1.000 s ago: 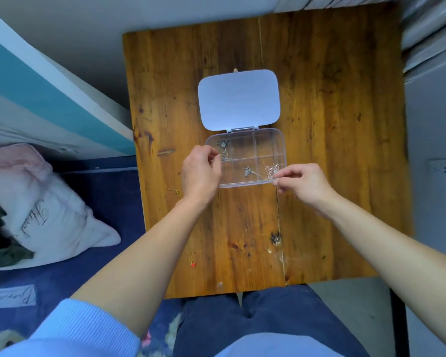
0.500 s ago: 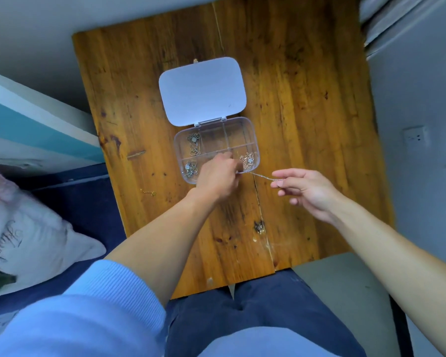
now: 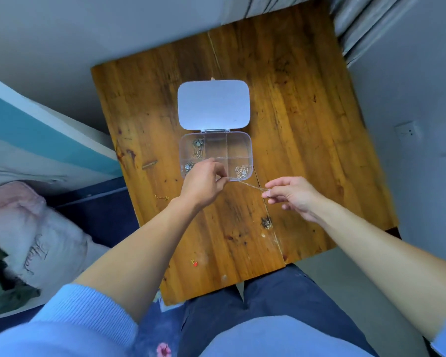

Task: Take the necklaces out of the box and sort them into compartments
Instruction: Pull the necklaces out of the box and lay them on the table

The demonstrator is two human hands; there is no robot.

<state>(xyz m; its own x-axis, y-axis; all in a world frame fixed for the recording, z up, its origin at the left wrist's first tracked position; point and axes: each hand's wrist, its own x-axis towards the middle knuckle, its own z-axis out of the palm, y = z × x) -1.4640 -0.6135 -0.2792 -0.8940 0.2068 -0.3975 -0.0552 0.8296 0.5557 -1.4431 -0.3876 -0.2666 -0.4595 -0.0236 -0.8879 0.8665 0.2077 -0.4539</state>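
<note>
I am pinching a thin silver chain necklace taut between my left hand and right hand, its long axis running across the near edge of the clear plastic compartment box.

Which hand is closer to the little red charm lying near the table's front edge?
Left. The left hand is up by the box, roughly above the red charm; the right hand is farther off to its right.

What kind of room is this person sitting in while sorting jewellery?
Most likely a bedroom at home, not a workshop. A pale pink pillow lies on dark blue bedding beside the small worn wooden table, and a grey curtain hangs behind. A white wall socket also suggests a domestic room.
</note>
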